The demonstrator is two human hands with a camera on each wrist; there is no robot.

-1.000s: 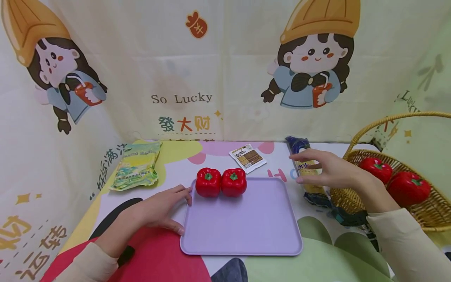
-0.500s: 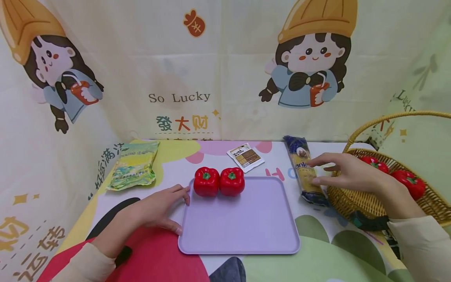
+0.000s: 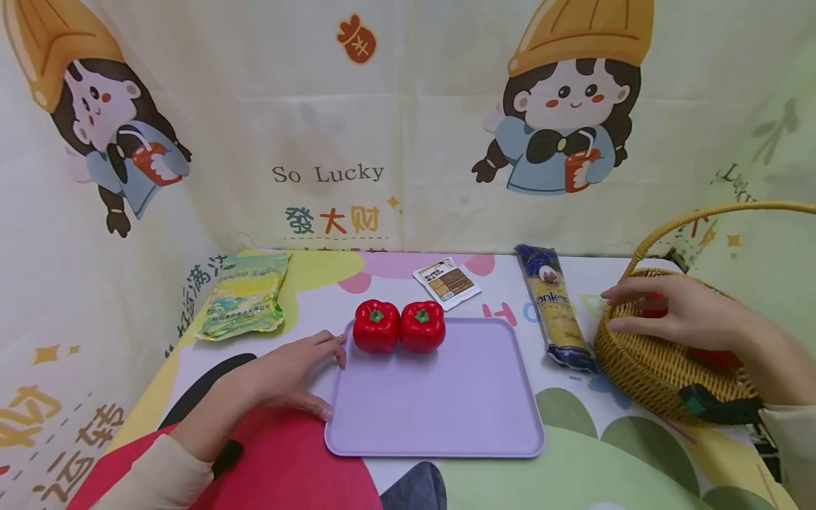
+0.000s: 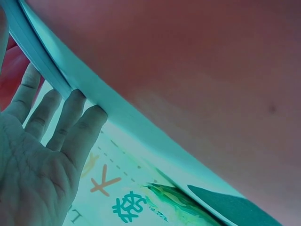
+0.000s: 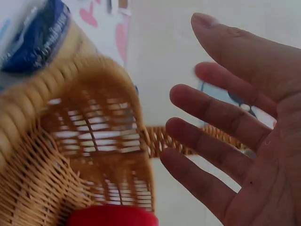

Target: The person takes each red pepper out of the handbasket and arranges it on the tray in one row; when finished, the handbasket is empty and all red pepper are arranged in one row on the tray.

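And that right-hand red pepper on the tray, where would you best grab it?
I'd probably come from above and grip the right-hand pepper by its front and back: it stands stem up, with the other pepper crowding its left side. The tray is bare in front.

Plain cream sleeves [image 3: 164, 473]; a black strap [image 3: 733, 411] with a greenish patch [image 3: 693, 404] at the right wrist [image 3: 780, 382], a dark piece [image 3: 227, 458] at the left

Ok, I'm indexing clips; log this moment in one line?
left hand: touching tray | right hand: empty, at basket | two peppers: on tray
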